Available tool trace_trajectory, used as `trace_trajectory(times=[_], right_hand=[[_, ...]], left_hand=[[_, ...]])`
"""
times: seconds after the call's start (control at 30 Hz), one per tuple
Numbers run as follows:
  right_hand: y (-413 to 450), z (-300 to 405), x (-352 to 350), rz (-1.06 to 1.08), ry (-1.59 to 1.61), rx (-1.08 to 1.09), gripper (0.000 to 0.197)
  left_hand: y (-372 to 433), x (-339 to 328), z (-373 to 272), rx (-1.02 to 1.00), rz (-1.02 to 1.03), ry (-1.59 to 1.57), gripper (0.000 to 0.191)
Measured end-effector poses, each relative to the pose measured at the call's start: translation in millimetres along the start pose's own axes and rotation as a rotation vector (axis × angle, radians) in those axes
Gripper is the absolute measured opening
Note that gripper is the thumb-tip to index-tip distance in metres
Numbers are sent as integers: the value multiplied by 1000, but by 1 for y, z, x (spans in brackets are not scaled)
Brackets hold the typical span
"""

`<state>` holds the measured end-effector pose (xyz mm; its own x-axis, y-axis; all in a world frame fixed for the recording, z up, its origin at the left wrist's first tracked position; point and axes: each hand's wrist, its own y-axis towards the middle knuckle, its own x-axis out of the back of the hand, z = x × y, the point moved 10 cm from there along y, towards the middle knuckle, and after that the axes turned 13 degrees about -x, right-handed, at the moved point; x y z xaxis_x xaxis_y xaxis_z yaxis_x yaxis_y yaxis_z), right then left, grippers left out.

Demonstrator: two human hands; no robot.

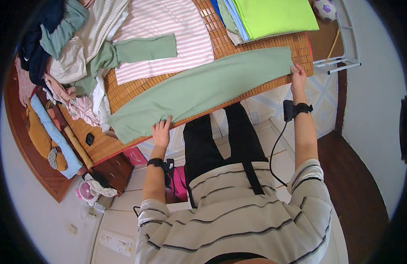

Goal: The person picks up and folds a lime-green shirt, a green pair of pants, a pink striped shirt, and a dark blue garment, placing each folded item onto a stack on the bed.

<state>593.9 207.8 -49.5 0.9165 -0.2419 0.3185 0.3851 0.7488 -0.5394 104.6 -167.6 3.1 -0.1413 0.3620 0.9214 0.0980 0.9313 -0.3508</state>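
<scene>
A long piece of light green cloth, apparently a pair of trousers folded lengthwise (203, 87), lies flat along the near edge of the bamboo mat (124, 95). My left hand (161, 132) rests on its lower edge near the wide left end, fingers on the fabric. At the narrow right end, my right hand (298, 74) pinches the corner between thumb and fingers. Behind the green cloth lies a pink-and-white striped garment (170, 19), with a green sleeve or leg (147, 49) across it.
A heap of mixed clothes (68, 43) is at the far left. Folded textiles, a lime green one (276, 16) on top, are stacked at the far right. A small black object (89, 139) sits on the mat's left part. Beyond the right edge is a white metal frame (350, 36).
</scene>
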Motion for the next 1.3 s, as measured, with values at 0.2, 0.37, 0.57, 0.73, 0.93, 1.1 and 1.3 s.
trace_trajectory(times=[0.2, 0.37, 0.57, 0.73, 0.93, 1.1, 1.3], right_hand=[[21, 3, -7, -23, -271, 4, 39], [23, 30, -43, 30, -484, 72, 46], [36, 45, -63, 165, -541, 286, 54], [33, 49, -62, 83, -785, 355, 53], [31, 36, -68, 328, -521, 38, 44], [29, 70, -62, 331, -271, 318, 36], [23, 69, -71, 351, -336, 346, 24]], left_hand=[[5, -10, -4, 79, 126, 71, 56], [8, -17, -4, 140, 222, 107, 60], [9, -15, -3, 159, 226, 73, 62], [7, -14, -4, 177, 208, 47, 62], [0, -18, -2, 195, 151, 14, 62], [-2, -18, -4, 188, 138, 74, 61], [0, -15, -6, 197, 126, 116, 61]])
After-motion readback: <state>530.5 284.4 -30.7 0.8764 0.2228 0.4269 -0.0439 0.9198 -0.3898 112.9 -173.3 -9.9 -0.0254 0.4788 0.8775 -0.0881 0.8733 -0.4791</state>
